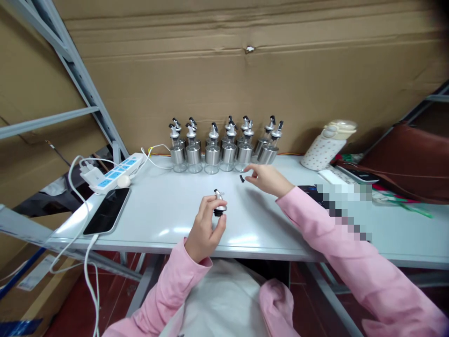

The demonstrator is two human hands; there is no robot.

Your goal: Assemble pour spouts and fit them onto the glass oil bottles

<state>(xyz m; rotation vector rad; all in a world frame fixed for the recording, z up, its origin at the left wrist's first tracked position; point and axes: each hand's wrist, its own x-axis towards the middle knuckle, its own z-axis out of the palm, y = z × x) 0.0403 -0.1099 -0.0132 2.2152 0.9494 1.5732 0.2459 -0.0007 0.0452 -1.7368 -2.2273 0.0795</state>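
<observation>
Cardboard [280,84] backs a pale table [168,196]; glass-and-metal bottles [212,157] stand at twelve o'clock, where a stray knuckle of the right hand [268,180], thumb and forefinger apart, might topple one; a clumsy pinch could skid the black piece [242,179] over the smooth top; the left hand [203,229] clamps a pourer [220,207] at its one o'clock; the black piece lies just beside the right fingertips, at nine o'clock.

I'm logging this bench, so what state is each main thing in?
Left hand: closed on pourer top
Pourer top: held upright, off any bottle
Right hand: thumb and forefinger apart
Small black piece: by right fingertips; contact unclear
Bottles: upright, spouts fitted
Phone on the left: face up, screen dark
Power strip: white adapter plugged in
Flask: upright, lid on
</observation>
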